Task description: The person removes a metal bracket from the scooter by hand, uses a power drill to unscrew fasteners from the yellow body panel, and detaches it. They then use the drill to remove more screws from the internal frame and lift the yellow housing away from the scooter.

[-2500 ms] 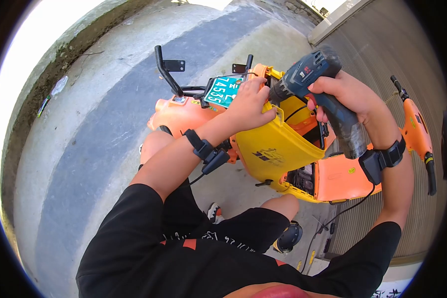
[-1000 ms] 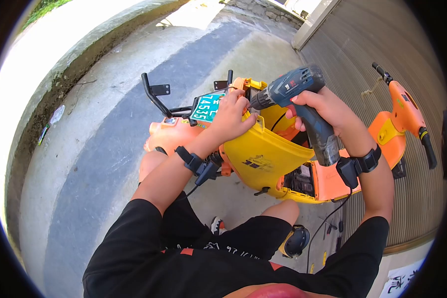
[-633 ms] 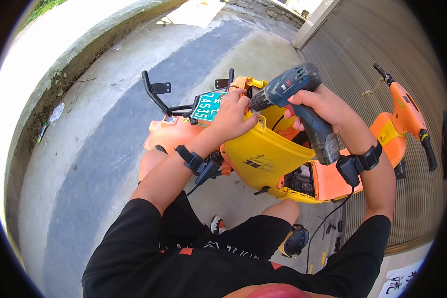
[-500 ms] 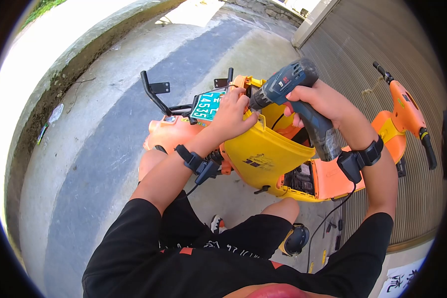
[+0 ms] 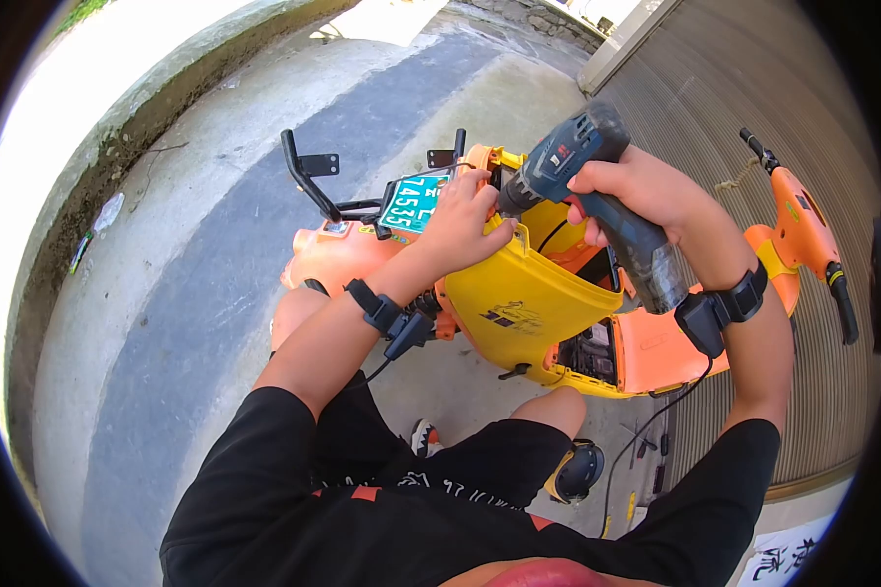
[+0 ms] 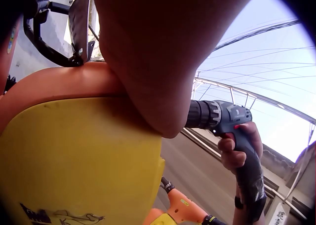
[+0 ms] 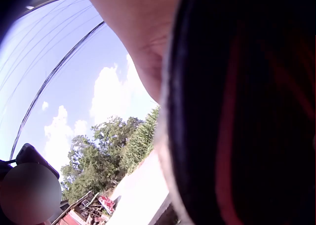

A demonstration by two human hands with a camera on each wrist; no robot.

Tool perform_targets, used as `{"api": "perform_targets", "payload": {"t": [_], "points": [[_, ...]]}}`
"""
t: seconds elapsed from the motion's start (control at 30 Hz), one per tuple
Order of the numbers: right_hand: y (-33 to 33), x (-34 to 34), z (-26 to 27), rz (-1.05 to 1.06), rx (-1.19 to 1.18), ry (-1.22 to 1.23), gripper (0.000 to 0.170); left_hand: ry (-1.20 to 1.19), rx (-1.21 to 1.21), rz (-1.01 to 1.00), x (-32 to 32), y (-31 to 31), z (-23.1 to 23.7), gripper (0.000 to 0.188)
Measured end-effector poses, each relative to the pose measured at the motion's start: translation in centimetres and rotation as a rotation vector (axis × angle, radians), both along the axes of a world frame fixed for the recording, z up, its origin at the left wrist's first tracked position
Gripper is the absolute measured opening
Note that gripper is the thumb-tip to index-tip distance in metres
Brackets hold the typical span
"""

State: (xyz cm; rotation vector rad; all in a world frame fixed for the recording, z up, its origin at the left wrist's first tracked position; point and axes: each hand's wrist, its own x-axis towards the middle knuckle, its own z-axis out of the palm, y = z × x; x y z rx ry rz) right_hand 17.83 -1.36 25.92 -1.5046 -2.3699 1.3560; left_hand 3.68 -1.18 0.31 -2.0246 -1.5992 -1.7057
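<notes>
Your right hand (image 5: 644, 193) is gripping the drill (image 5: 579, 149) by its handle (image 5: 646, 249), chuck (image 5: 521, 196) at the yellow panel's (image 5: 519, 293) upper edge; there your left hand (image 5: 463, 223) is resting, loosely spread. The drill is tilting more steeply than a second ago.

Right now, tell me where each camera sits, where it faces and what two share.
Head: on the head, facing forward and down at the scooter and cordless drill; left hand, right hand, arms, torso, legs show.
Left wrist: worn there, looking past the yellow panel to the drill; both hands show, the left very close.
Right wrist: worn there, facing sky and trees; skin shows close, beside an unidentifiable dark shape.
Head and left wrist share drill, panel and right hand.
</notes>
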Motion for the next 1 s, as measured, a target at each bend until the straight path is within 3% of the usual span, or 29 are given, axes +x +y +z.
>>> {"api": "perform_targets", "payload": {"t": [0.4, 0.57, 0.8, 0.9, 1.0], "points": [[-0.5, 1.1, -0.4, -0.002, -0.033, 0.051, 0.030, -0.060, -0.019, 0.009, 0.7, -0.4, 0.5, 0.030], [-0.3, 1.7, -0.7, -0.017, -0.042, 0.069, 0.031, 0.040, -0.178, 0.081, 0.8, -1.3, 2.1, 0.029], [-0.4, 4.0, -0.5, -0.046, -0.054, 0.151, 0.032, 0.120, -0.155, 0.113, 0.9, -1.8, 2.6, 0.028], [-0.2, 6.3, -1.8, -0.132, -0.028, 0.358, 0.032, 0.126, -0.181, 0.098, 1.4, -1.4, 2.7, 0.025], [1.6, 8.4, -5.8, -0.268, -0.046, 0.800, 0.034, 0.085, -0.168, 0.148, 2.5, -1.0, 2.5, 0.020]]}}
